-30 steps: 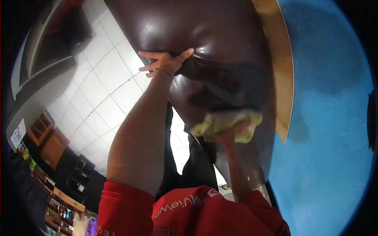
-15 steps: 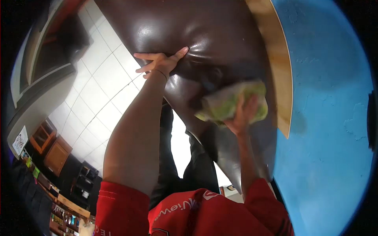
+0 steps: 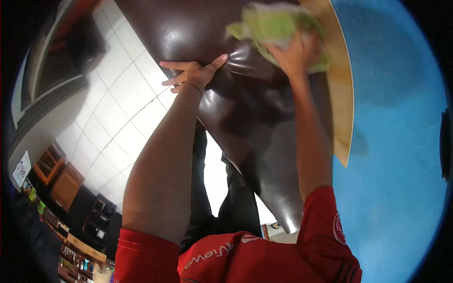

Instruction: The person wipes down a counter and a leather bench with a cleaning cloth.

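A dark brown, shiny padded surface (image 3: 264,151), like a leather-covered cushion, spreads out in front of me. My left hand (image 3: 196,75) leans on its left edge, fingers spread, and the thumb presses creases into the covering. At the upper right, my right hand (image 3: 297,53) holds a green and whitish cloth (image 3: 269,28) against the padding. Motion blurs the cloth and the fingers on it. One corner of the cloth sticks out to the left, and its right side comes close to the wooden edge.
A light wooden board (image 3: 342,104) runs along the padding's right side, against a blue wall (image 3: 396,141). White floor tiles (image 3: 122,89) lie to the left. Wooden cabinets (image 3: 66,186) and shelves with small items stand at the lower left.
My right hand has swept the cloth upward over the padding, from beside the middle to the top right. My left hand stays in nearly the same place.
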Available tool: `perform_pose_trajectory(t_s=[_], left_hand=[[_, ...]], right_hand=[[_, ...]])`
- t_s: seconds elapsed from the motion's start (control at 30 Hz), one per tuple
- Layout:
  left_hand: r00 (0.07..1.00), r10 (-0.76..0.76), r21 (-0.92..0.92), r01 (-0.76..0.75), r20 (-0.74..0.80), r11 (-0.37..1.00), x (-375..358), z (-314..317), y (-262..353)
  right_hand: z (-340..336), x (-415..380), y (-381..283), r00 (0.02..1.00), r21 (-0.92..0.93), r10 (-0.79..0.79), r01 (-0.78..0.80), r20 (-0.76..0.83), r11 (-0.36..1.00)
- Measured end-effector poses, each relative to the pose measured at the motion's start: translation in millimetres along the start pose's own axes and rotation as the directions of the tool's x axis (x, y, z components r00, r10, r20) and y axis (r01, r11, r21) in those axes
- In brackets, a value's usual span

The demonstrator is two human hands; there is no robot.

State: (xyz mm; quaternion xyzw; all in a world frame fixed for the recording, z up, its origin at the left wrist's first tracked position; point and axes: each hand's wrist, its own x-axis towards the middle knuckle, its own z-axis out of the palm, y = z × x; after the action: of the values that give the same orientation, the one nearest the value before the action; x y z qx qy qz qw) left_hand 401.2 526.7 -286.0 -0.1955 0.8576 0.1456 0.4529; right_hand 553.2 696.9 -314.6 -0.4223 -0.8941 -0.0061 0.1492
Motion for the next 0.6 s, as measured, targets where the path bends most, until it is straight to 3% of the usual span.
perform_pose_trajectory(t_s=[0.03,0.07,0.1,0.17,0.23,0.33,0.37,0.4,0.43,0.5,0.57,0.6], left_hand=[[0.999,0.051,-0.06,-0.052,-0.016,0.997,12.9,7.7,-3.2],[0.996,0.079,-0.081,-0.081,-0.028,0.993,26.7,16.2,-8.3],[0.993,0.108,-0.102,-0.111,-0.039,0.989,40.7,24.8,-13.4],[0.982,0.183,-0.151,-0.172,0.056,0.973,59.5,25.6,-22.3],[0.985,0.152,-0.13,-0.14,0.08,0.981,52.2,17.7,-26.9],[0.997,0.021,-0.054,-0.018,0.068,0.998,4.3,1.8,-11.9],[0.999,-0.014,-0.036,0.016,0.05,0.999,-6.7,-6.1,-2.6],[0.998,-0.054,-0.017,0.054,0.028,0.998,-11.3,-11.4,5.0],[0.998,-0.027,-0.004,0.027,-0.051,1.0,-0.1,2.2,0.2],[0.998,-0.047,-0.037,0.045,-0.032,0.998,-8.2,2.1,2.6],[0.998,-0.054,-0.033,0.053,-0.02,0.998,-10.5,3.9,0.5],[0.998,-0.055,-0.038,0.055,-0.006,0.998,-11.0,3.2,0.8]], right_hand=[[6.4,24.8,-25.7,0.993,0.043,0.071,-0.075,0.09,0.996],[8.3,41.7,-47.0,1.0,-0.033,-0.022,0.022,0.008,0.999],[-15.1,47.3,-57.6,0.995,0.201,-0.063,0.047,0.071,0.978],[-23.3,42.1,-68.0,0.986,0.454,-0.124,0.062,0.109,0.889],[3.8,4.9,-31.6,0.987,0.035,-0.156,0.157,-0.024,0.987],[-38.5,-102.2,23.8,0.999,-0.009,0.025,-0.025,0.026,1.0],[-42.1,-152.0,49.4,0.995,0.023,0.005,-0.003,-0.1,1.0],[-66.9,-196.8,59.1,0.993,-0.002,0.113,-0.113,0.017,0.994],[-96.4,-233.6,54.8,0.941,-0.066,0.284,-0.276,0.182,0.959],[-138.4,-293.6,36.2,0.713,-0.213,0.553,-0.515,0.432,0.83],[-140.8,-356.2,32.4,0.617,-0.157,0.594,-0.614,0.517,0.774],[-136.6,-350.3,12.4,0.538,-0.194,0.655,-0.675,0.531,0.712]])
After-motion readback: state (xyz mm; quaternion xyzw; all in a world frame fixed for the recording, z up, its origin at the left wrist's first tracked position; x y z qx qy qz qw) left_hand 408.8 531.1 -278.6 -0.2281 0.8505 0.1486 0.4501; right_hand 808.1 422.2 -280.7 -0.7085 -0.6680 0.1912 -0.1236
